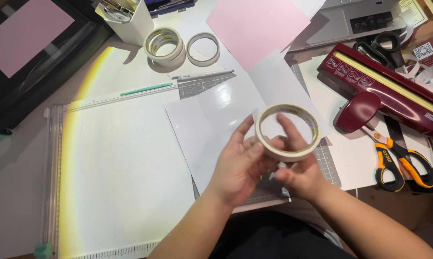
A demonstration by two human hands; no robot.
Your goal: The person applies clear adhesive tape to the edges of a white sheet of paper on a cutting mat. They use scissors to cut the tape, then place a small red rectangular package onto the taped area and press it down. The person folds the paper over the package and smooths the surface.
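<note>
Both my hands, left hand (239, 165) and right hand (298, 175), grip a masking tape roll (288, 130) above white sheets (211, 120); seemingly no strip pulled yet.

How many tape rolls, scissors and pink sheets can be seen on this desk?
Tape rolls: 3, one held by the left hand and right hand, two at the top
Scissors: 2, orange-handled, black-handled
Pink sheets: 2
Total: 7
</note>
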